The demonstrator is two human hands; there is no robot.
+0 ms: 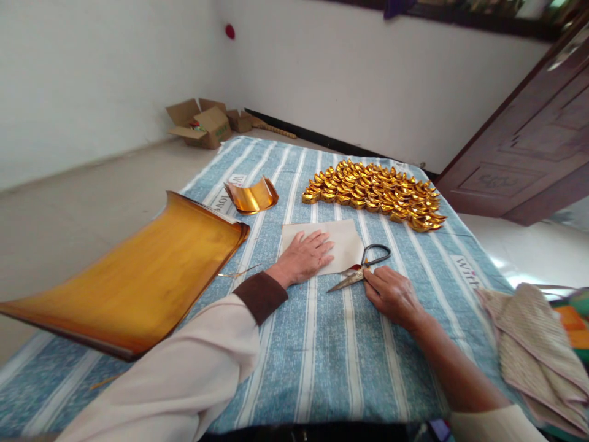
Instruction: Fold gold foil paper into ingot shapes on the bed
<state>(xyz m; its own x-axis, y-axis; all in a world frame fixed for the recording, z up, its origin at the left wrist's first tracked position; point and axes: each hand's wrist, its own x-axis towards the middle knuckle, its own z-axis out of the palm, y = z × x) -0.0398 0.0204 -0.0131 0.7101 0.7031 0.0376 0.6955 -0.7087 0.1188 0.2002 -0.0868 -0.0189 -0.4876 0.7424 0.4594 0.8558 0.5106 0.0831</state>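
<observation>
My left hand [304, 258] lies flat with its fingers outstretched on a pale sheet of paper [345, 240], pressing it to the cloth. At the sheet's near right corner, my right hand [391, 294] is closed on a pair of scissors [347, 282]. The blades point left, and one black handle loop stands out beyond my fingers. The other loop is hidden by the hand. A large stack of gold foil sheets [133, 270] lies to the left, its edges curling up. Beyond my left hand stands a small curved stack of gold strips [254, 196].
Rows of folded gold paper ingots [372, 190] cover the table's far right. A striped blue cloth [294, 380] covers the table. A beige towel [529, 344] lies at the right edge. Open cardboard boxes [209, 126] sit on the floor behind; a wooden door [519, 135] stands right.
</observation>
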